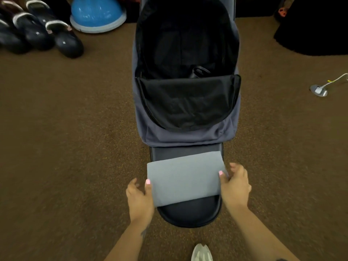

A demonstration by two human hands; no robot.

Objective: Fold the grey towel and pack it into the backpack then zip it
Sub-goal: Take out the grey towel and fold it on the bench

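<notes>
Left hand (pixel 140 196) is pinching the left edge of the grey towel (pixel 185 178), thumb on top, fingers under. Towel is already folded to a flat rectangle, lying across the backpack (pixel 186 129)'s opened front flap (pixel 188 213), just short of the main compartment. Right hand (pixel 235 183) is gripping the right edge the same way.

Step in hand, as I read it: lifting the fold and carrying it forward into the compartment. Keeping both pinches level and taut so the layers aren't sliding apart; feeding the far edge in first, flat.

In the way:
- black inner pocket panel (pixel 188 102) is sagging across the mouth between towel and cavity, so the towel needs to go over it.
- dark cylindrical item (pixel 199 71), maybe a bottle, is sitting inside; towel should land beside or over it.

Around, left to right: row of dark dumbbells (pixel 37 32) far left, blue balance dome (pixel 98 14), brown carpet (pixel 66 147), shoe toe (pixel 202 252) at bottom, white cable on a floor plate (pixel 320 89) right. All well apart from the path.
</notes>
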